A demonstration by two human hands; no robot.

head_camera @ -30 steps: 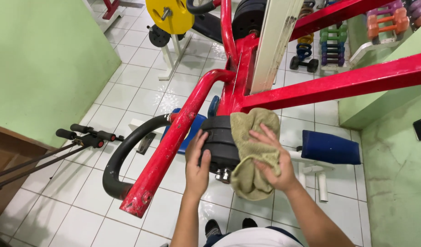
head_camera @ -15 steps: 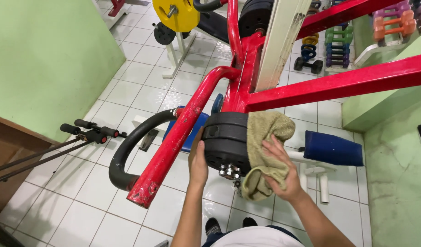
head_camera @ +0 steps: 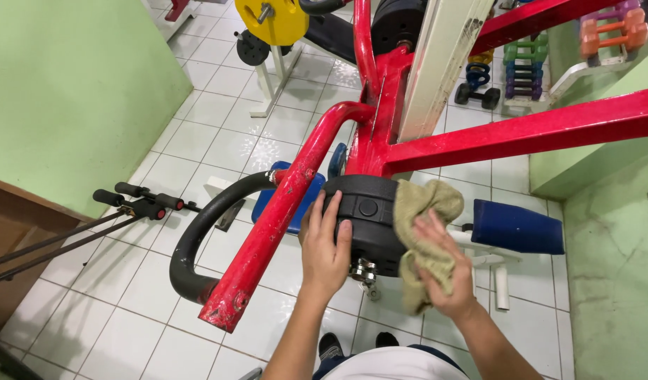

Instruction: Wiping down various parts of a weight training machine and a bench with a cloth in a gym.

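A stack of black weight plates (head_camera: 369,214) hangs on a peg of a red steel gym machine (head_camera: 288,204). My left hand (head_camera: 325,246) lies flat on the plates' near left side, fingers spread across the rim. My right hand (head_camera: 443,271) presses a crumpled olive-green cloth (head_camera: 426,225) against the plates' right face. A chrome collar (head_camera: 364,270) pokes out below the plates between my hands.
A black padded curved handle (head_camera: 197,239) loops off the red arm at the left. Blue pads (head_camera: 515,229) sit below. A yellow plate (head_camera: 271,20) and coloured dumbbells (head_camera: 524,67) stand at the back. Green walls (head_camera: 70,91) flank white floor tiles.
My left hand has slid up from the plates' lower edge onto their front rim. My right hand and the cloth have shifted down and right along the plates' face.
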